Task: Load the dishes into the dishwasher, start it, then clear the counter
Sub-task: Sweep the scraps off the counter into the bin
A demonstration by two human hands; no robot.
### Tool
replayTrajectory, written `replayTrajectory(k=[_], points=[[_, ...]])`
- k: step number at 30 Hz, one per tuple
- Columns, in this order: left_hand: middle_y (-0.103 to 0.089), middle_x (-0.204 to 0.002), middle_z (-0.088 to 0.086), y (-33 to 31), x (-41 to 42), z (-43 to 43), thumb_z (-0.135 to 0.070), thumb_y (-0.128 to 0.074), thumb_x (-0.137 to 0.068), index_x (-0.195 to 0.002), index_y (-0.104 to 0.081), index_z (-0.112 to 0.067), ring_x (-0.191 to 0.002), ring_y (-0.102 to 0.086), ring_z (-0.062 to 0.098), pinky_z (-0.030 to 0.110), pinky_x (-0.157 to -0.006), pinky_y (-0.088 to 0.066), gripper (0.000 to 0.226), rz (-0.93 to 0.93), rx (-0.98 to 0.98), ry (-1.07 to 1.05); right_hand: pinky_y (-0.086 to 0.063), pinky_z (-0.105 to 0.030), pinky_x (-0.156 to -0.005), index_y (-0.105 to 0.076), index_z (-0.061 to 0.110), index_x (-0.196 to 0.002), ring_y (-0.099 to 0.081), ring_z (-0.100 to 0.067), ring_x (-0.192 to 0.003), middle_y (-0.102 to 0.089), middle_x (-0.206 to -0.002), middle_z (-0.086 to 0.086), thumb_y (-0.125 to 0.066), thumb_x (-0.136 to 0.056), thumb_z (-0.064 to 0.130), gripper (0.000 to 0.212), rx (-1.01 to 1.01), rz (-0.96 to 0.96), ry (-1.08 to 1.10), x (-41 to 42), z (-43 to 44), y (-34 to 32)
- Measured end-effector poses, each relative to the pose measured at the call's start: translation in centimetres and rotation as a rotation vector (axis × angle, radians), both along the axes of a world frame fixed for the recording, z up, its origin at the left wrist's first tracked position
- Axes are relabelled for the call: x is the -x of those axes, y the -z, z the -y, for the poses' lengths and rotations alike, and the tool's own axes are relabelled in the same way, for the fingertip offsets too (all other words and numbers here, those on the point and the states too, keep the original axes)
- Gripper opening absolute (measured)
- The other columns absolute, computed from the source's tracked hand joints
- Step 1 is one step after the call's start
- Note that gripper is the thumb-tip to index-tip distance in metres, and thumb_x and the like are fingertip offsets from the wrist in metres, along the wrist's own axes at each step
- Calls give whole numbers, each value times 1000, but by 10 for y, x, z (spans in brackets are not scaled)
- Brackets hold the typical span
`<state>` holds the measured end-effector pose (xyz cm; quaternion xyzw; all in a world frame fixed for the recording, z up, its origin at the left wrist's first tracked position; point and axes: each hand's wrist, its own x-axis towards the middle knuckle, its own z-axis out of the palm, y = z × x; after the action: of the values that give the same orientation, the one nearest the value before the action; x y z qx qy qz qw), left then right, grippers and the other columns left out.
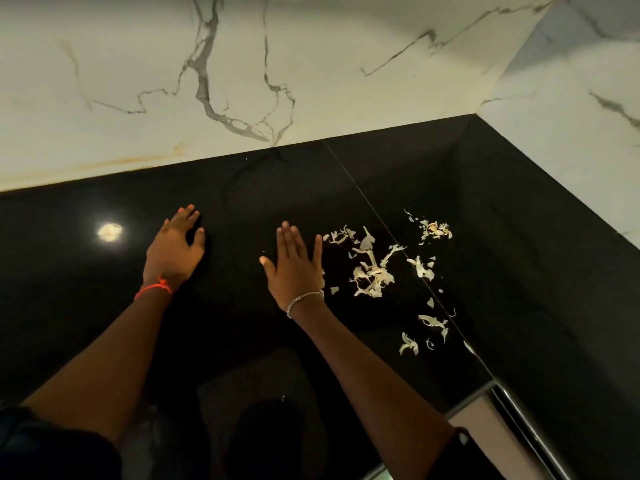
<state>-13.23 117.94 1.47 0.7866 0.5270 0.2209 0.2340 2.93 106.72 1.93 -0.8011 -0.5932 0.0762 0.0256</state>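
Marble wall (311, 64) behind and to the right; black counter (104, 306) fills the corner below it. No dishes or dishwasher in view, so the step in hand is judged to be the last one, clearing the counter. Left hand (175, 247) lies palm down on bare counter, fingers straight and slightly apart, holding nothing; probably a brace while leaning in. Right hand (296, 268) is flat, fingers straight and close together, thumb spread, little-finger edge just beside the peels (372, 275); cannot tell if the palm touches the surface. That pose suits using the hand as a scraper. The peels are dry, pale, papery and loosely scattered right of the hand, across the seam (381, 220), some nearer the corner. Light scraps will likely skid or lift, so a slow sweep toward one heap seems wise. Metal rail (519, 417) at lower right.
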Motion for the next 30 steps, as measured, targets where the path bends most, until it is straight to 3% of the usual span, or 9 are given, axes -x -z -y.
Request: replayTrajectory(k=[7,12,16,21,26,30], points=[[-32,-149,10,1,0,-1,-16,-47,-95,-138,-40,-5,-140,-24,24,35,-116,-11,45,-11,-4,11,22,-49,-104,2,13,-146,11,-15,-143,5,-156,-2,-9,-100,37,53,48,161,192,-46,40,1],[-34,-148,10,5,0,-4,-17,-49,-94,-137,-41,-3,-139,-26,23,33,-116,-11,46,-27,-19,12,1,-36,-116,-6,21,-147,9,-6,-139,-1,-155,5,-19,-100,33,50,-174,-49,184,-90,93,-15],[-32,-150,8,7,0,-5,-21,-49,-94,-137,-41,-4,-140,-23,23,36,-117,-11,47,-46,-1,9,-18,-38,-116,-24,9,-144,-16,-19,-142,-22,-153,-8,-35,-98,31,52,-479,-240,606,-132,148,-17],[-28,-149,16,3,-4,0,-17,-48,-95,-137,-36,5,-141,-21,27,39,-116,-10,49,-113,-18,27,-3,-38,-117,-12,2,-145,-4,-24,-144,-8,-155,-15,-25,-97,45,66,-241,-216,972,-147,190,-4],[-8,-153,24,-7,-46,20,-37,-39,-97,-142,-17,10,-143,-5,33,50,-115,-4,68,-315,152,-122,2,-35,-116,-9,6,-146,0,-21,-144,-6,-155,-11,-21,-96,50,69,-234,-182,748,-101,179,5],[-1,-152,26,-1,-95,69,-43,-37,-95,-143,-11,9,-143,4,33,54,-112,5,75,-295,162,-148,-8,-33,-115,-9,18,-148,-6,-15,-144,-8,-156,0,-32,-95,47,64,-418,-593,504,-92,167,-3]])
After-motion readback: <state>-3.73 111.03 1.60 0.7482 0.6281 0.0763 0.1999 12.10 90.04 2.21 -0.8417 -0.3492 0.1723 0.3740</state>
